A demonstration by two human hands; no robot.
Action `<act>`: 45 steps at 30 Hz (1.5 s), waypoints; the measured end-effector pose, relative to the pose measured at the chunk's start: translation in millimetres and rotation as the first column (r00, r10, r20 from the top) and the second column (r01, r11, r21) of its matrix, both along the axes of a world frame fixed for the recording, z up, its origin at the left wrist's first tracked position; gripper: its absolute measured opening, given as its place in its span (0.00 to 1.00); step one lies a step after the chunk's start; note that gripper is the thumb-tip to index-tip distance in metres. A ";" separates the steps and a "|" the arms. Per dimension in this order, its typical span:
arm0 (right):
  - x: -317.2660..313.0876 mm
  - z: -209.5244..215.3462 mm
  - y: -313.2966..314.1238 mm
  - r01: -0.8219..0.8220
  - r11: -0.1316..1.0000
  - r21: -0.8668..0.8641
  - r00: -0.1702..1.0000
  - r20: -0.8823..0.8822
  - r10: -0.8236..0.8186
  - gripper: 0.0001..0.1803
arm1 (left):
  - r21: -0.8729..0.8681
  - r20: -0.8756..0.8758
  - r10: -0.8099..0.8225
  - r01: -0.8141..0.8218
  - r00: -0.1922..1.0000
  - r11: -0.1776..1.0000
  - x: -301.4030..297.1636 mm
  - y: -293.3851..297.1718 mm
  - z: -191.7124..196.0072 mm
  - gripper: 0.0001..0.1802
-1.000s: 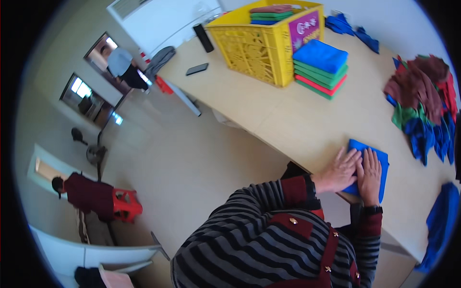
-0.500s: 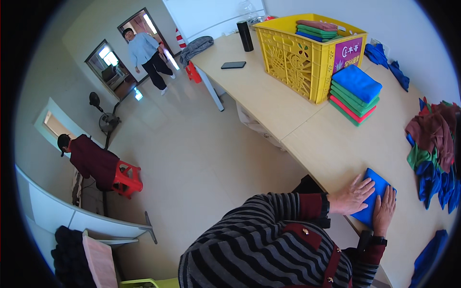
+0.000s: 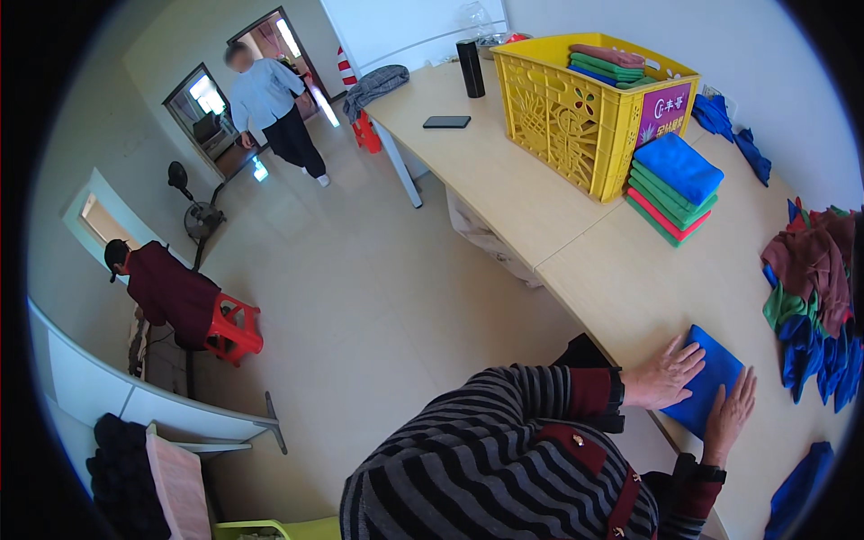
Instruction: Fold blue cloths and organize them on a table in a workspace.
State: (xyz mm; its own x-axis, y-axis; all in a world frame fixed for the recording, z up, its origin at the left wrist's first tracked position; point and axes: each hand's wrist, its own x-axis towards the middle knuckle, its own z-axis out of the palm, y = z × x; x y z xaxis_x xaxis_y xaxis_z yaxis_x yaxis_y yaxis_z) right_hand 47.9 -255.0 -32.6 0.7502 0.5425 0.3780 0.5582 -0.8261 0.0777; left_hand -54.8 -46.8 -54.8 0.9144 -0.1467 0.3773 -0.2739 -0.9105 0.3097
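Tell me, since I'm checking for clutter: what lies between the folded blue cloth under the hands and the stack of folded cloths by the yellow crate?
Only bare wooden table lies between blue cloth and stack, in the head view.

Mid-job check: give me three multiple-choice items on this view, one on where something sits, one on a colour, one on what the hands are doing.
1. Where does the stack of folded cloths sit?
A. Inside the crate
B. On the table beside the yellow crate
C. On the floor

2. What colour is the folded cloth under the hands?
A. Blue
B. Red
C. Green

3. How are the left hand and right hand placed?
A. Both lifted off the table
B. One holds the phone
C. Both flat on the cloth

Answers:
1 B, the stack rests on the table against the crate's right corner.
2 A, the cloth is plain blue.
3 C, both palms lie open on the cloth, fingers spread.
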 end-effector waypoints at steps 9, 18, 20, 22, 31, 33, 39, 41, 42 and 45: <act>-40.6 8.3 69.8 -0.233 0.954 0.190 0.905 -0.318 0.284 0.33 | -0.021 -0.043 -0.049 0.048 0.998 0.999 0.5 3.5 10.7 0.36; -22.3 -2.8 29.8 -0.134 0.990 0.038 0.974 -0.178 0.139 0.32 | -0.011 0.041 0.008 -0.008 0.999 1.000 -1.4 -6.0 -5.6 0.37; -22.9 -3.8 22.5 -0.082 0.996 0.024 0.979 -0.185 0.085 0.31 | -0.028 0.069 -0.032 0.034 0.997 0.999 1.4 -12.1 -6.4 0.37; -18.0 -2.5 20.8 -0.058 0.996 0.062 0.978 -0.198 0.069 0.31 | 0.055 0.228 -0.007 -0.006 0.974 0.998 2.6 -8.3 -13.7 0.36; -11.0 -11.1 12.7 0.064 0.967 0.245 0.972 -0.234 -0.004 0.32 | 0.058 0.022 0.004 -0.005 1.000 0.998 -0.5 14.6 -0.3 0.34; -11.3 -0.7 -2.5 0.130 0.963 0.237 0.966 -0.248 -0.070 0.32 | 0.050 0.006 -0.046 0.046 0.999 0.998 3.8 11.0 9.2 0.34; -25.4 9.2 -17.2 0.194 0.969 0.151 0.977 -0.124 -0.176 0.31 | 0.099 -0.003 -0.056 0.056 0.998 0.994 -3.3 10.7 8.8 0.34; -29.1 12.5 -8.4 0.212 0.967 0.139 0.976 -0.069 -0.204 0.31 | 0.090 0.067 -0.085 0.079 0.994 0.993 -8.9 11.0 10.6 0.32; -33.2 14.8 2.7 0.105 0.963 0.248 0.993 -0.071 -0.090 0.31 | 0.086 0.101 -0.102 0.094 0.990 0.992 -12.0 10.2 13.1 0.31; -50.6 23.9 37.8 -0.130 0.856 0.501 0.945 -0.198 0.259 0.31 | 0.061 0.106 -0.280 0.275 0.954 0.960 -23.8 5.3 22.7 0.28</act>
State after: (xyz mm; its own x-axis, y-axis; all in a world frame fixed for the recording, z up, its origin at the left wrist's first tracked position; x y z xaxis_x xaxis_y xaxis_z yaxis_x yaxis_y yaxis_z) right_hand -2.7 -217.1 -8.8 0.7519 0.4894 0.4418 0.6581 -0.5971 -0.4587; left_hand -78.6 -41.4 -32.1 0.7874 -0.4078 0.4623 -0.5484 -0.8060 0.2230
